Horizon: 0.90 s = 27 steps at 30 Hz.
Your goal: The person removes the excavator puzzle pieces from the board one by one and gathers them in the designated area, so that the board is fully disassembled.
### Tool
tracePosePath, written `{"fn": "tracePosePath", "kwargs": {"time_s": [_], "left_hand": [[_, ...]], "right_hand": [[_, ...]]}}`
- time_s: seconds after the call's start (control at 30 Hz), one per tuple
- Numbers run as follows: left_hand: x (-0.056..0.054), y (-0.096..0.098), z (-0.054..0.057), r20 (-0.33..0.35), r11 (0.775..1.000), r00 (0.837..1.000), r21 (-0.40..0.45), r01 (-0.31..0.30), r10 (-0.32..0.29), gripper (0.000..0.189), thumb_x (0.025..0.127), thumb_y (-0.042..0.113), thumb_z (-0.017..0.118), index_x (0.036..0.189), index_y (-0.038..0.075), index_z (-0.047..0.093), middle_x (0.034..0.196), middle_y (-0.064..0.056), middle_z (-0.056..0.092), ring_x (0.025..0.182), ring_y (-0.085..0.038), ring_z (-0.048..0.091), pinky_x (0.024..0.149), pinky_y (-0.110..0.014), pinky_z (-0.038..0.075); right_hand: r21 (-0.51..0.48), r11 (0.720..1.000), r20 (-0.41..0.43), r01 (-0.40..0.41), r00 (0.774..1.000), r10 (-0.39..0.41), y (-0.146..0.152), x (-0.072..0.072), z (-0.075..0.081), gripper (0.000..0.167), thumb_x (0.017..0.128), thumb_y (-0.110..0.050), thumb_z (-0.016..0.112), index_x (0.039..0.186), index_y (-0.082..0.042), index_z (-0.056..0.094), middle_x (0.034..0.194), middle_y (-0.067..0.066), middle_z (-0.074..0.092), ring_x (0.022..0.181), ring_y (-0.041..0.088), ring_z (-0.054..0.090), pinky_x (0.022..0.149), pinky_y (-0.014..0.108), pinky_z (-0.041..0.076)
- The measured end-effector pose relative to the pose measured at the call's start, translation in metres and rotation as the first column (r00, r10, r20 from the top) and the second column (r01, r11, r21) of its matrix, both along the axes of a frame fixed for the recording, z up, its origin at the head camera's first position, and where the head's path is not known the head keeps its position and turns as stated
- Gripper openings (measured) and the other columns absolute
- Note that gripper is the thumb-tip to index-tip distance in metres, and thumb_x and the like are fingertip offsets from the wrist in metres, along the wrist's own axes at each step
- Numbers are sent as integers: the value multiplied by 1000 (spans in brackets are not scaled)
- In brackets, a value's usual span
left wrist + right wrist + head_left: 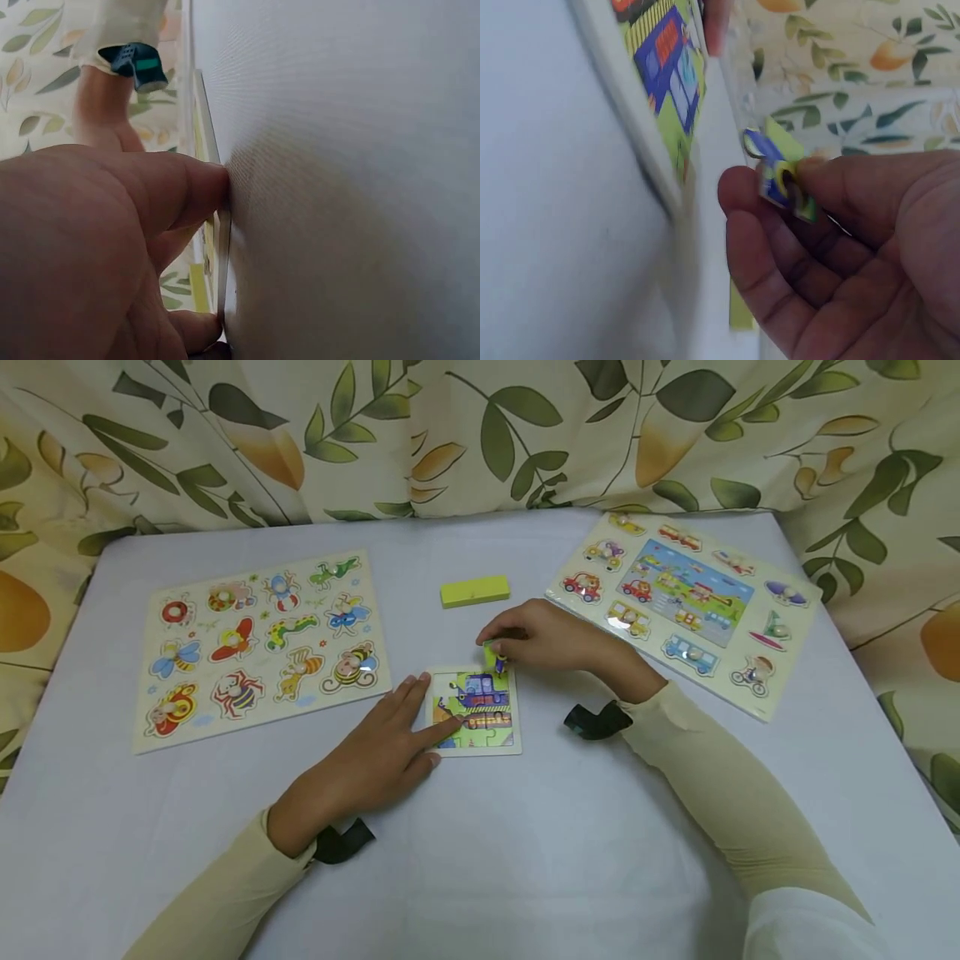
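A small square jigsaw puzzle (pixel 487 710) with a purple vehicle on green lies in its pale frame at the table's middle. My left hand (pixel 378 747) rests at its left edge, fingers extended, the index finger reaching over the pieces. In the left wrist view the thumb (pixel 196 187) touches the frame's edge. My right hand (pixel 558 639) is over the puzzle's top right corner. Between thumb and fingers it pinches a green and purple jigsaw piece (pixel 784 176), tilted and raised above the frame.
Behind the puzzle lies a yellow-green box (pixel 475 592). To the left is a wooden insect peg board (pixel 262 643); to the right, a vehicle peg board (pixel 690 610) lies at an angle. A leaf-patterned curtain (pixel 480 435) hangs along the white table's (pixel 525 860) back edge.
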State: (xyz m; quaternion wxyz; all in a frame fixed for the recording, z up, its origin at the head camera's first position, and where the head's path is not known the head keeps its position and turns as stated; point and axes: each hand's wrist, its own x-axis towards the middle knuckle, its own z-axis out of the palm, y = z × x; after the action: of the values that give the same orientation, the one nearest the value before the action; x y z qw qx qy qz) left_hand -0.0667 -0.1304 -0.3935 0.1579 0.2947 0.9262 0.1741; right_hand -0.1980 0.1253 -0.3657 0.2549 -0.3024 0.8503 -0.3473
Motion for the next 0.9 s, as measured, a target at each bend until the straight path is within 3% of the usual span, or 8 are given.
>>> {"fn": "tracePosePath", "kwargs": {"time_s": [0.3, 0.5, 0.73, 0.9], "left_hand": [[1, 0, 1, 7, 1000, 1000, 2, -11, 11, 48, 99, 29, 56, 145, 29, 47, 161, -19, 6, 147, -33, 2, 115, -48, 14], [1, 1, 1, 5, 1000, 1000, 7, -11, 11, 47, 98, 29, 55, 145, 28, 48, 161, -19, 6, 147, -32, 2, 115, -48, 14], [2, 0, 1, 3, 1000, 1000, 9, -9, 9, 48, 99, 29, 55, 145, 28, 47, 161, -19, 5, 147, -33, 2, 115, -48, 14], [2, 0, 0, -4, 1000, 1000, 7, -5, 5, 48, 99, 30, 55, 146, 29, 46, 161, -19, 5, 147, -33, 2, 115, -48, 15]], "right_hand": [[6, 998, 68, 64, 996, -64, 35, 5, -6, 25, 97, -1, 54, 118, -3, 67, 106, 7, 68, 79, 19, 61, 74, 33, 51], [-26, 991, 105, 129, 987, -125, 46, 9, -8, 20, 95, 0, 56, 111, 0, 67, 98, 9, 68, 78, 20, 64, 72, 31, 53], [-37, 993, 78, 109, 991, -106, 55, 13, -9, 15, 94, 1, 61, 105, -2, 70, 100, 7, 70, 81, 19, 63, 72, 26, 51], [-3, 996, 28, 92, 995, -92, 60, 17, -10, 17, 93, 2, 61, 105, -3, 72, 100, 4, 69, 85, 18, 61, 76, 29, 50]]}}
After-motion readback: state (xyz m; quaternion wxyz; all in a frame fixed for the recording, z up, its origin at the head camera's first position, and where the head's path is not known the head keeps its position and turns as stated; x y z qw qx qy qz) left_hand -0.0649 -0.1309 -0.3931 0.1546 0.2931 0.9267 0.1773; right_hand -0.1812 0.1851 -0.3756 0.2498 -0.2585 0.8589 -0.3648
